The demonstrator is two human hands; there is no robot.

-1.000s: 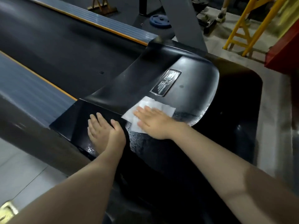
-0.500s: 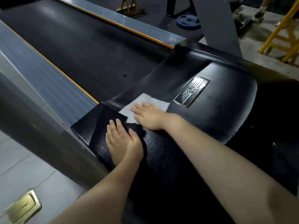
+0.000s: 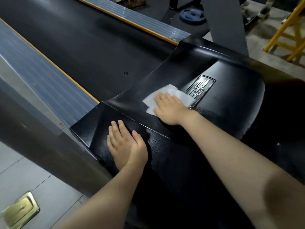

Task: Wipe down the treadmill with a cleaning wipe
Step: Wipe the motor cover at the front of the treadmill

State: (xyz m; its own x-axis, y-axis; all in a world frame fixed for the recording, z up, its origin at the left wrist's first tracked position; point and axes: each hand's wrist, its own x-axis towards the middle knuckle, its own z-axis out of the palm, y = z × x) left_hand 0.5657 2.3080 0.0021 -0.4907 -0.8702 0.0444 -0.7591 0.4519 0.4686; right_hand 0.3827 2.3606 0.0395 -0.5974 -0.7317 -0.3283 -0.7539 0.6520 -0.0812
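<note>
The treadmill's black motor cover [image 3: 231, 103] fills the middle of the view, with a silver logo badge [image 3: 200, 89] on top. A white cleaning wipe [image 3: 175, 95] lies flat on the cover, its right edge over the badge's lower corner. My right hand [image 3: 170, 109] presses on the wipe with straight fingers. My left hand [image 3: 125, 144] rests flat on the cover's lower left corner, fingers straight, holding nothing. Small wet droplets shine on the cover between my hands. The dark running belt [image 3: 79, 47] stretches away to the upper left.
Grey side rails with orange trim [image 3: 44, 75] flank the belt. A grey upright post [image 3: 226, 22] rises behind the cover. A blue weight plate [image 3: 192, 15] and a yellow frame [image 3: 287, 30] stand on the floor beyond. A brass floor plate [image 3: 19, 210] sits at lower left.
My right hand has slid the wipe to the right, up to the logo badge. My left hand has stayed flat on the cover's corner. The camera view has shifted.
</note>
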